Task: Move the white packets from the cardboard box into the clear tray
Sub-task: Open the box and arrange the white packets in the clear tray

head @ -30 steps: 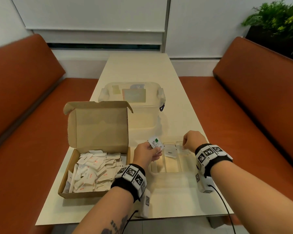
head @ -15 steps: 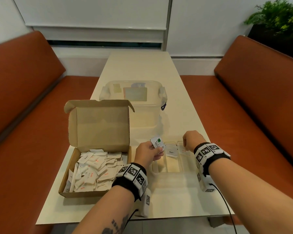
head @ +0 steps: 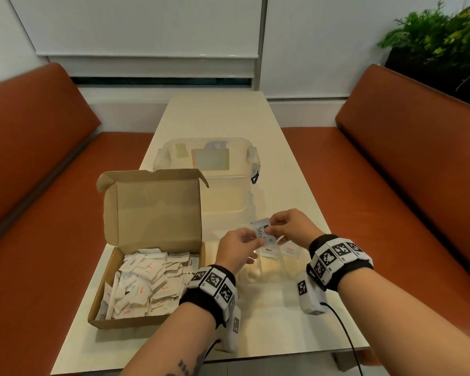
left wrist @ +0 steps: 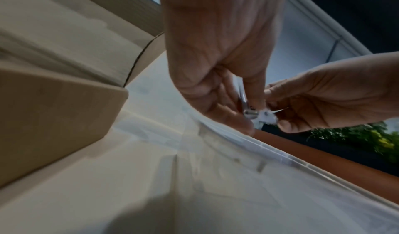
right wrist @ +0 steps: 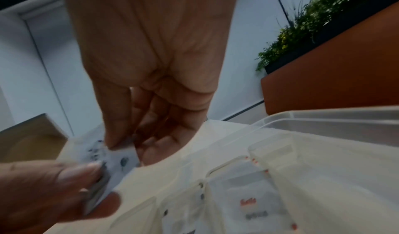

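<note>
An open cardboard box (head: 111,270) at the left holds a heap of white packets (head: 147,280). To its right lies the clear tray (head: 266,272) with dividers; a packet marked in black (head: 269,251) and one marked in red (head: 291,251) lie in its compartments. Above the tray, both hands pinch one white packet with green print (head: 261,230): my left hand (head: 238,249) at its near end, my right hand (head: 291,226) at its far end. The same packet (right wrist: 116,159) shows blurred in the right wrist view, between thumb and fingers.
A clear lidded tub (head: 209,169) stands behind the box and tray on the pale table (head: 217,112). Orange benches (head: 33,185) run along both sides. A plant (head: 440,42) sits at the back right. A black cable (head: 345,337) hangs off the near table edge.
My right hand has moved left from the tray and taken hold of the packet that my left hand was holding alone. The packet now sits a little further right.
</note>
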### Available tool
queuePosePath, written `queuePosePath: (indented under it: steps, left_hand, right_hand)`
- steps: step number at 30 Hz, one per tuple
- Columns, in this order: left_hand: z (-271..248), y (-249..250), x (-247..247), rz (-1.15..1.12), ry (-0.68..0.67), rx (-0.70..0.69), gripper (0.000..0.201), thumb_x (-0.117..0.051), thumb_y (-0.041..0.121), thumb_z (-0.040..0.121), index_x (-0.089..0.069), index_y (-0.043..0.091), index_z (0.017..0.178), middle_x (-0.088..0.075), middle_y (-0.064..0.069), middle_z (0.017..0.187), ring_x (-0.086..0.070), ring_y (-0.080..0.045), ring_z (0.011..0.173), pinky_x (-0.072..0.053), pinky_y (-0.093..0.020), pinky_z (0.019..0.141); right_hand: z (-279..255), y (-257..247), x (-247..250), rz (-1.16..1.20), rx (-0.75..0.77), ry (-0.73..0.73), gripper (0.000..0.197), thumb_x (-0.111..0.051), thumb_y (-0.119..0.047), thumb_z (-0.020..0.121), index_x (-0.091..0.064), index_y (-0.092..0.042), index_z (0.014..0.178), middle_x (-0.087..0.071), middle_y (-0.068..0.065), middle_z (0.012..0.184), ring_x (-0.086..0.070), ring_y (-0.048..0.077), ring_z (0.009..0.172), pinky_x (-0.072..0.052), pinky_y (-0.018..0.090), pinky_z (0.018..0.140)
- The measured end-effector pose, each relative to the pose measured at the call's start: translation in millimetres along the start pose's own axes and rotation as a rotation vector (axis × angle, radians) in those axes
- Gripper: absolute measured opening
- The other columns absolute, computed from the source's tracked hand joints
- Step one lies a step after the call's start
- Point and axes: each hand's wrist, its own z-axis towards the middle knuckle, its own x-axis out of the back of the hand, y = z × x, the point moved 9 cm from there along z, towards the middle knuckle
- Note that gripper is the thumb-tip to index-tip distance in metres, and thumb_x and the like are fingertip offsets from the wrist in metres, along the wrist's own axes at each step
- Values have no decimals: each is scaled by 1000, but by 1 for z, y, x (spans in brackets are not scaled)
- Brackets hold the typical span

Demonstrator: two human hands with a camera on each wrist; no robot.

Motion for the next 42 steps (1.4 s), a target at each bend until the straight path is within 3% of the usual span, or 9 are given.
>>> queuePosePath:
  steps: [4,7,12,16,18,23,27,30,42]
  left_hand:
    - [-1,10,26,385,261,-58,22,-64,21,88,-62,14,108,-65,-3,105,-60,-15,89,-49,-27,78]
    - [0,7,31,555,285,29,30,-57,14,92,-52,8,121,-58,-10,117,-58,-25,105,-46,-30,85]
    - [2,-1,32,631,273,111,20,-47,-1,92,-59,2,107,-61,-14,112,-59,-27,102,-47,-31,82]
    - [2,-1,38,629,306,122,30,-51,-1,90,-43,15,66,-55,-8,92,-53,-22,83,-47,-30,76]
    - [3,0,39,625,313,115,36,-53,-1,89,-37,17,63,-54,-6,88,-51,-21,81,-45,-28,73]
    - [3,-3,37,634,296,113,33,-55,0,88,-40,19,64,-59,-9,91,-56,-23,85,-47,-29,74]
    - [5,-5,36,616,277,116,9,-57,1,88,-58,11,89,-63,-10,98,-61,-27,98,-46,-28,76]
    - [6,-7,37,614,274,116,15,-57,2,88,-63,4,102,-64,-12,105,-59,-26,100,-44,-26,75]
    - [5,-3,35,626,268,129,12,-58,2,88,-63,7,97,-64,-10,101,-61,-26,98,-47,-29,77]
  right_hand:
    - [-6,30,56,-86,-144,272,8,-65,-6,86,-60,-5,91,-63,8,79,-60,15,59,-53,20,48]
    - [-16,53,84,-230,-265,342,13,-64,-2,85,-53,-7,92,-60,10,89,-64,22,66,-58,30,56]
    - [-14,69,78,-553,-366,198,11,-55,4,84,-53,-7,85,-66,17,102,-67,31,92,-57,39,80]
    - [-6,77,59,-684,-383,85,10,-53,3,85,-57,-5,88,-69,17,103,-67,29,95,-56,33,80]
    - [-2,80,54,-731,-393,65,13,-53,3,85,-61,-4,93,-69,15,105,-67,27,97,-55,30,80]
    - [6,79,52,-837,-384,84,20,-56,1,85,-63,-2,104,-66,13,108,-65,27,97,-53,29,78]
    - [8,73,56,-887,-325,154,23,-44,4,90,-61,-4,104,-65,12,106,-64,27,94,-54,31,80]
    - [8,76,51,-859,-312,126,24,-44,4,89,-64,-4,101,-66,12,104,-65,26,92,-55,30,80]
    - [-5,84,35,-835,-390,-67,24,-46,-4,93,-64,1,109,-66,13,112,-62,23,93,-46,22,74]
